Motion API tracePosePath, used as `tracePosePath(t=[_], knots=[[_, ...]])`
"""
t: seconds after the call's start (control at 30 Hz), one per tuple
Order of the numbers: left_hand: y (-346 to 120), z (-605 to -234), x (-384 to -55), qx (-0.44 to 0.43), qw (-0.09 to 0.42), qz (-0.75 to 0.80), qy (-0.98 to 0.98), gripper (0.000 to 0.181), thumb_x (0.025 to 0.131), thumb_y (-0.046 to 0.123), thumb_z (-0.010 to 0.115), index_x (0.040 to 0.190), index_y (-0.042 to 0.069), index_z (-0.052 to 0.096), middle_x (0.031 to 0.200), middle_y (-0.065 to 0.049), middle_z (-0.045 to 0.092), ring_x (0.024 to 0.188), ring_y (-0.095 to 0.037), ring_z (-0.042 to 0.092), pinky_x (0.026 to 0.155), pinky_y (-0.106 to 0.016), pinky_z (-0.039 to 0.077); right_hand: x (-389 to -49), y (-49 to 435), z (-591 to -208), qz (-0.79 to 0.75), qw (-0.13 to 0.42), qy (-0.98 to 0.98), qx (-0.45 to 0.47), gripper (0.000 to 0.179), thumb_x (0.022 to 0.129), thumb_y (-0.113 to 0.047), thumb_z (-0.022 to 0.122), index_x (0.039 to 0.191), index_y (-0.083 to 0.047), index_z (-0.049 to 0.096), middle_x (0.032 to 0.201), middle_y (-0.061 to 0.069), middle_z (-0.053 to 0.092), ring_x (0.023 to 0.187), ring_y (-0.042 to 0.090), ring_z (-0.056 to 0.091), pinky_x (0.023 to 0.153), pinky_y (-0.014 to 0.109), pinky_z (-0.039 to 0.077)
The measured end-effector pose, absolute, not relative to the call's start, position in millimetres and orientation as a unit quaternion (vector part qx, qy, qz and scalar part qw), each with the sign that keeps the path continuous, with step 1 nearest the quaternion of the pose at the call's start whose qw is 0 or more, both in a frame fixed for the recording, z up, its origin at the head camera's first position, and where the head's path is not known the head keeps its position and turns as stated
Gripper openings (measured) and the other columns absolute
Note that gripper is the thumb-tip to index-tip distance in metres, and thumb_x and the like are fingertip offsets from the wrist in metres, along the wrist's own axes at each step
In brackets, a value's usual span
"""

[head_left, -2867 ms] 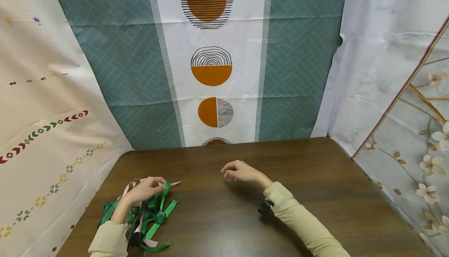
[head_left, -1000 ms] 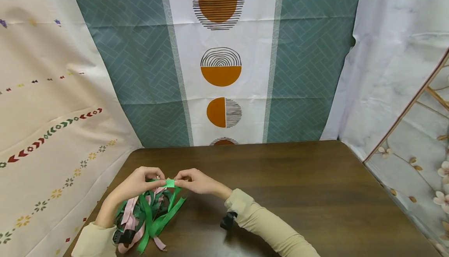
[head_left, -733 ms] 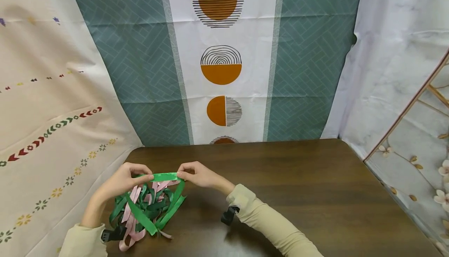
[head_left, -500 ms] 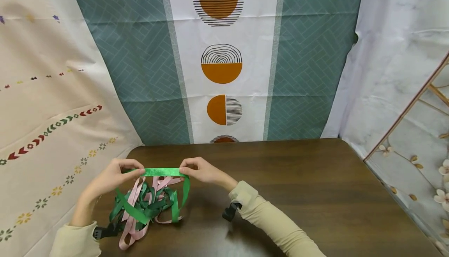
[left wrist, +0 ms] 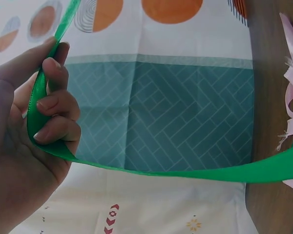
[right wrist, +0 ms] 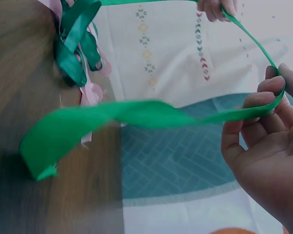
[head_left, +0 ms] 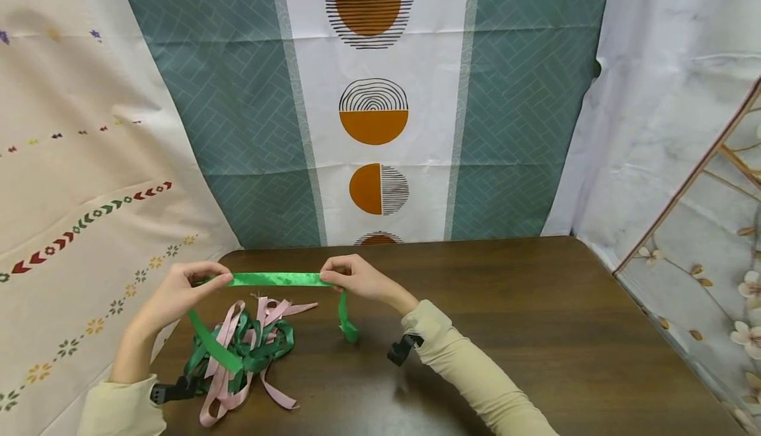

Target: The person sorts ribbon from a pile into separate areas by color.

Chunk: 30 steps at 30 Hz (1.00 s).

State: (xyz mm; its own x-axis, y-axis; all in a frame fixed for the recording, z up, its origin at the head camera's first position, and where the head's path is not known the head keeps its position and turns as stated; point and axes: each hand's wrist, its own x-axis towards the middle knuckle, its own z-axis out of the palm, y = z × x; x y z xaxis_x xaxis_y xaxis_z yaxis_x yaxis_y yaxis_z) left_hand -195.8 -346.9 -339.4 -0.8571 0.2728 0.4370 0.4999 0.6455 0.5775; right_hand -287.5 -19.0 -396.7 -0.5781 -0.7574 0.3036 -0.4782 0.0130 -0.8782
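A bright green satin ribbon [head_left: 276, 279] is stretched level between my two hands above the table. My left hand [head_left: 181, 290] pinches it between thumb and fingers, and in the left wrist view the ribbon [left wrist: 39, 97] runs through the palm under curled fingertips. From that hand one tail slopes down over the ribbon pile. My right hand [head_left: 359, 281] pinches the other side, with a short tail hanging below it, twisted at its end. In the right wrist view this tail [right wrist: 136, 113] drops from the curled fingers toward the table.
Under and in front of my left hand lies a tangled pile of dark green ribbons [head_left: 261, 357] and pink ribbons [head_left: 220, 390] on the brown wooden table [head_left: 475, 330]. Patterned cloths hang behind the table and along both sides.
Both hands came together on the green ribbon over the pile, then drew apart and rose, pulling a longer span taut. The right tail has come off the pile and now hangs free.
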Motion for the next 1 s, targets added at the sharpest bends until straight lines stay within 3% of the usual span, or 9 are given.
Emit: tracePosePath(t=[0.07,0.33,0.57,0.73,1.0], knots=[[-347.3,-340.7,-197.2,-0.21,0.158,-0.358,-0.896,0.008,0.089,0.004,0.067,0.095,0.007,0.071,0.083,0.015,0.066,0.069,-0.005,0.055,0.06,-0.02,0.044,-289.8,-13.7,-397.1,-0.546,0.127,0.702,-0.439,0.017,0.1,-0.018,0.052,0.096,-0.004,0.062,0.067,0.007,0.045,0.056,0.016,0.038,0.05,0.024,0.029],[-347.9,-348.6,-203.8,-0.199,0.138,-0.379,-0.893,0.008,0.091,0.007,0.066,0.097,0.007,0.071,0.08,0.013,0.064,0.062,-0.009,0.049,0.054,-0.024,0.039,-300.2,10.3,-399.5,-0.551,0.136,0.699,-0.435,0.021,0.101,-0.018,0.051,0.095,-0.001,0.061,0.06,0.001,0.041,0.054,0.025,0.036,0.053,0.026,0.033],[-349.1,-357.1,-210.9,-0.197,0.147,-0.373,-0.895,0.006,0.089,0.007,0.068,0.094,0.008,0.071,0.075,0.015,0.061,0.061,-0.005,0.045,0.053,-0.025,0.036,-309.9,27.7,-404.3,-0.561,0.138,0.704,-0.413,0.018,0.101,-0.015,0.051,0.094,-0.001,0.061,0.056,-0.001,0.038,0.05,0.013,0.033,0.055,0.025,0.033],[-348.6,-360.9,-215.6,-0.198,0.131,-0.358,-0.903,0.005,0.09,0.009,0.067,0.093,0.01,0.07,0.07,0.015,0.055,0.058,-0.002,0.041,0.051,-0.024,0.036,-318.1,41.8,-409.9,-0.568,0.137,0.711,-0.392,0.017,0.1,-0.012,0.052,0.093,0.0,0.061,0.057,-0.001,0.036,0.051,0.013,0.032,0.055,0.026,0.032],[-343.3,-365.1,-219.2,-0.196,0.065,-0.325,-0.923,0.01,0.094,0.02,0.063,0.093,0.014,0.071,0.078,0.01,0.066,0.065,-0.008,0.053,0.06,-0.023,0.042,-330.0,79.0,-416.0,-0.524,0.115,0.768,-0.351,0.021,0.099,-0.024,0.055,0.094,-0.006,0.064,0.062,-0.002,0.039,0.055,0.012,0.032,0.056,0.025,0.032]])
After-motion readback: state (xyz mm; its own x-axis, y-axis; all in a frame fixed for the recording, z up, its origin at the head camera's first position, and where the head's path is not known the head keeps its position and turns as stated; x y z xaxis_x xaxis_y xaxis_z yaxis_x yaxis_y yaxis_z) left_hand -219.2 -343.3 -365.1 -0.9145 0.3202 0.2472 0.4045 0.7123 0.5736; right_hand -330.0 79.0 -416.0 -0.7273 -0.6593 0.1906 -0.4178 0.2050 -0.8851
